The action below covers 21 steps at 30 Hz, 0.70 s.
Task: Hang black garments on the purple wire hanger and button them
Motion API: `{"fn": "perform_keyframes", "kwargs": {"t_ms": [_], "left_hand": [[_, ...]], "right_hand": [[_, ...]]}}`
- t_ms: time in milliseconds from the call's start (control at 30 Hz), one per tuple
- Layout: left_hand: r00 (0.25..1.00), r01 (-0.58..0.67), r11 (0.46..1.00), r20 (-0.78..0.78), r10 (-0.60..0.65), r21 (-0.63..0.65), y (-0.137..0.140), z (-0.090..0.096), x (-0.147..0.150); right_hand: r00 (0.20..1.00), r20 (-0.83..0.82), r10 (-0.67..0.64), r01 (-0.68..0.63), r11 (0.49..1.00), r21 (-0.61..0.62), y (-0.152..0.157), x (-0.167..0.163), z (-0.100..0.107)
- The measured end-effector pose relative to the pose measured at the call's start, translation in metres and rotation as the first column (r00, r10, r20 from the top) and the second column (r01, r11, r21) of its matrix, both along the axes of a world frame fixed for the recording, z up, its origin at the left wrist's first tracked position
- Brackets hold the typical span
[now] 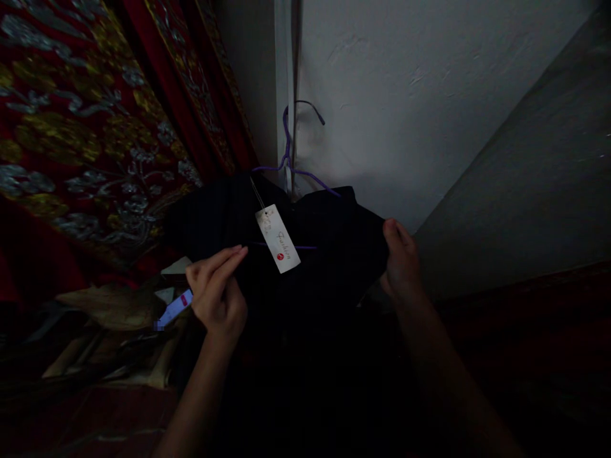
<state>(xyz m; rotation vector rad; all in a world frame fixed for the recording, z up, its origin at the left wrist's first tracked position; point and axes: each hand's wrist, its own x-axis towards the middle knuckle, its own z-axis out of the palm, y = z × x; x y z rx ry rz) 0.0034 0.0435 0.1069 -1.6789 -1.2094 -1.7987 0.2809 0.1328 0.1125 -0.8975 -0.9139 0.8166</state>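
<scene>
A very dark garment (305, 280) hangs on a purple wire hanger (286, 166) in front of me. The hanger's hook goes around a narrow upright strip by the wall, and its lower bar shows in the neck opening. From the neck a white tag (279, 239) printed "Fashion" dangles on a thin string. My right hand (403, 257) grips the garment's right shoulder, thumb in front and fingers partly behind. At the left front, my left hand (218, 289) is closed in a pinch on the dark cloth, fingertips pressed together beside the tag. Deep shadow hides the garment's lower part.
A red curtain (62, 127) with gold and silver decoration fills the left side. Behind the hanger stands a pale wall (382, 95) with an upright strip (283, 57). Cluttered items, among them a pale bluish slip (174, 309), lie at lower left.
</scene>
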Motion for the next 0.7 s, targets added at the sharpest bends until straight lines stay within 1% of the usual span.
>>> {"fn": "perform_keyframes", "kwargs": {"t_ms": [33, 67, 100, 133, 167, 200, 233, 267, 300, 367, 400, 433, 467, 500, 533, 567, 600, 633, 667, 700], "left_hand": [[0.996, 0.015, 1.0, 0.091, -0.016, 0.005, -0.002, 0.002, -0.001], [0.975, 0.029, 1.0, 0.218, -0.03, 0.012, -0.003, 0.004, 0.0], [0.933, 0.046, 0.999, 0.358, -0.048, 0.014, -0.005, 0.005, 0.001], [0.867, 0.079, 0.997, 0.493, -0.073, 0.007, -0.006, 0.005, 0.004], [0.784, 0.131, 0.991, 0.612, -0.101, -0.004, -0.007, 0.005, 0.008], [0.7, 0.204, 0.979, 0.702, -0.131, -0.021, -0.008, 0.004, 0.013], [0.626, 0.286, 0.957, 0.764, -0.153, -0.042, -0.01, 0.002, 0.018], [0.574, 0.363, 0.93, 0.801, -0.168, -0.066, -0.011, 0.0, 0.024], [0.549, 0.424, 0.901, 0.817, -0.174, -0.093, -0.013, -0.002, 0.029], [0.555, 0.481, 0.866, 0.812, -0.182, -0.135, -0.015, -0.006, 0.039], [0.564, 0.489, 0.86, 0.805, -0.184, -0.146, -0.017, -0.007, 0.043], [0.569, 0.488, 0.86, 0.802, -0.184, -0.149, -0.018, -0.008, 0.047], [0.571, 0.485, 0.861, 0.801, -0.182, -0.15, -0.019, -0.009, 0.049], [0.571, 0.483, 0.863, 0.8, -0.181, -0.15, -0.02, -0.009, 0.051], [0.573, 0.483, 0.863, 0.799, -0.182, -0.15, -0.02, -0.009, 0.052], [0.574, 0.486, 0.861, 0.798, -0.183, -0.152, -0.021, -0.009, 0.053], [0.572, 0.494, 0.856, 0.799, -0.186, -0.154, -0.022, -0.009, 0.053], [0.566, 0.506, 0.848, 0.802, -0.19, -0.157, -0.024, -0.009, 0.053], [0.559, 0.525, 0.835, 0.806, -0.195, -0.162, -0.026, -0.01, 0.053], [0.555, 0.549, 0.818, 0.808, -0.199, -0.175, -0.029, -0.011, 0.053]], "right_hand": [[1.0, 0.002, -0.013, 0.013, 1.0, 0.008, 0.001, 0.0, -0.002], [1.0, 0.004, -0.02, 0.02, 1.0, 0.012, 0.002, 0.0, -0.004], [1.0, 0.001, -0.022, 0.022, 1.0, 0.012, 0.003, 0.0, -0.006], [1.0, -0.006, -0.019, 0.019, 1.0, 0.005, 0.003, -0.001, -0.009], [1.0, -0.018, -0.013, 0.013, 1.0, -0.004, 0.002, -0.002, -0.011], [1.0, -0.03, -0.006, 0.006, 1.0, -0.015, 0.0, -0.004, -0.013], [0.999, -0.036, -0.009, 0.008, 1.0, -0.019, -0.004, -0.007, -0.016], [0.999, -0.026, -0.029, 0.029, 1.0, -0.007, -0.009, -0.01, -0.018], [0.997, 0.005, -0.073, 0.072, 0.997, 0.021, -0.016, -0.014, -0.021], [0.968, 0.105, -0.229, 0.22, 0.971, 0.094, -0.034, -0.026, -0.028], [0.938, 0.146, -0.315, 0.299, 0.947, 0.121, -0.046, -0.033, -0.034], [0.91, 0.177, -0.375, 0.358, 0.926, 0.119, -0.057, -0.042, -0.041], [0.905, 0.18, -0.387, 0.378, 0.922, 0.084, -0.069, -0.052, -0.049], [0.928, 0.189, -0.32, 0.323, 0.946, 0.018, -0.079, -0.063, -0.058], [0.965, 0.205, -0.162, 0.181, 0.98, -0.079, -0.088, -0.075, -0.067], [0.978, 0.202, 0.057, -0.018, 0.982, -0.189, -0.095, -0.087, -0.076], [0.951, 0.168, 0.258, -0.206, 0.939, -0.276, -0.1, -0.099, -0.084], [0.901, 0.118, 0.418, -0.361, 0.871, -0.332, -0.103, -0.109, -0.089], [0.855, 0.066, 0.515, -0.463, 0.813, -0.353, -0.105, -0.118, -0.092], [0.829, 0.023, 0.559, -0.517, 0.78, -0.352, -0.105, -0.126, -0.091]]}}
